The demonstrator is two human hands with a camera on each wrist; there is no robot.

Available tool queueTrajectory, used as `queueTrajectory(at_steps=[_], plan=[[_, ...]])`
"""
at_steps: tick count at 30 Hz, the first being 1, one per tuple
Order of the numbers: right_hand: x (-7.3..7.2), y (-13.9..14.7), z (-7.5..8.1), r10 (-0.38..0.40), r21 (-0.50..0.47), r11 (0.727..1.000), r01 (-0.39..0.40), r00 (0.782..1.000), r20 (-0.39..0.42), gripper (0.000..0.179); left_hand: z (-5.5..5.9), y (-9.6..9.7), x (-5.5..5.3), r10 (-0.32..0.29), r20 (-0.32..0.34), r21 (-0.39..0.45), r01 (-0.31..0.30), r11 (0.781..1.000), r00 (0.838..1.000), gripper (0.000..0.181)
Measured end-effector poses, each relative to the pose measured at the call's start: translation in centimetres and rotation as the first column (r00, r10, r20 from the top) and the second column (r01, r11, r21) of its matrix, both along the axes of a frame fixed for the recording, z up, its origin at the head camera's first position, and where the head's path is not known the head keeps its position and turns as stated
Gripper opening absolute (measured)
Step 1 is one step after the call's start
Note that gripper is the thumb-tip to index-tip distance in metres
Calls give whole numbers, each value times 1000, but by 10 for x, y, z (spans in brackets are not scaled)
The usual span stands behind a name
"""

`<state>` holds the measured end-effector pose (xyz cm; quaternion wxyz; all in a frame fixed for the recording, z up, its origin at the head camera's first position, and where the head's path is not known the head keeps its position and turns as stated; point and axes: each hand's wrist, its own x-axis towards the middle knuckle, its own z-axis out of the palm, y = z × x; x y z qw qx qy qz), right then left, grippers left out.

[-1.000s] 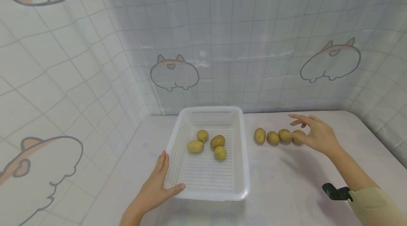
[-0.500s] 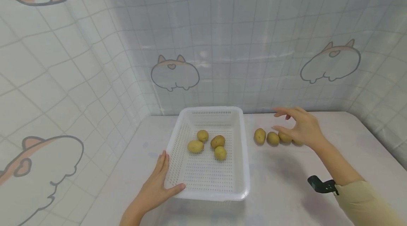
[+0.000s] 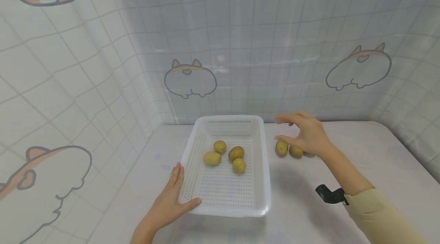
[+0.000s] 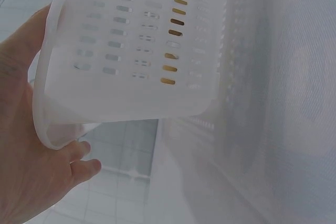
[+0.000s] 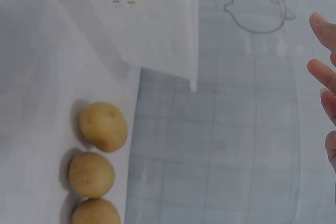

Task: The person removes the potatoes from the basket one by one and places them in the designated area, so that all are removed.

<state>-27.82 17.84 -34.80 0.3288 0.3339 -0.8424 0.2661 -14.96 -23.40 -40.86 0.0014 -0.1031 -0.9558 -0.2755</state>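
My left hand (image 3: 164,204) rests at the near left corner of a white perforated plastic basket (image 3: 228,212). Its fingers lie straight along the left rim and the thumb lies over the front rim. Several potatoes (image 3: 212,158) sit loose on the basket floor. Right of the basket, my right hand (image 3: 306,133) hovers above a row of potatoes (image 3: 282,148), thumb and fingers spread apart with nothing between them. It partly hides the row in the head view. The right wrist view shows potatoes (image 5: 103,127) well apart from the fingertips (image 5: 319,69).
The pale table (image 3: 295,206) meets a sheet-covered back wall (image 3: 240,64) printed with grid lines and cartoon animals. Similar sheets stand at both sides. A dark wrist camera (image 3: 330,194) sticks out from the right sleeve (image 3: 374,213).
My right hand has moved left along the potato row, from its right end toward the basket, with thumb and fingers parted. The left hand, the basket and the potatoes stay put.
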Motion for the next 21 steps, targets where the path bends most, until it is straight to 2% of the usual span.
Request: queueTrajectory(at_steps=[7, 21], plan=[[2, -20, 6, 63, -5, 998, -63, 997, 32, 56, -2, -1, 0, 4, -14, 0, -4, 1000, 1000, 113], [4, -52, 15, 148, -16, 989, -147, 987, 62, 54, -4, -3, 0, 5, 10, 12, -6, 1000, 1000, 113]])
